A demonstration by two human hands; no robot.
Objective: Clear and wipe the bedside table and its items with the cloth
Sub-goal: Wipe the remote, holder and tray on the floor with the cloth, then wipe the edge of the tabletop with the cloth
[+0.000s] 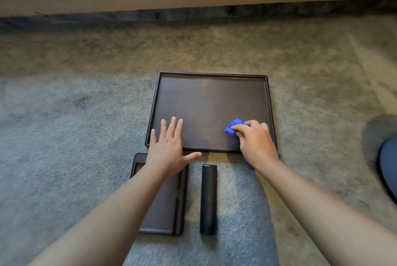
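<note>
The tray [211, 102] is best steadied by the flat, open left hand [169, 147] while the cloth [233, 129], bunched in the closed right hand [255, 141], is swept corner to corner.

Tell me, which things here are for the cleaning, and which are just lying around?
For the job: blue cloth bunched in the right hand; big tray being wiped, with the left hand flat on it; small tray; black bar.

Just lying about: carpet; dark round thing at the right edge, too cut off to name.
</note>
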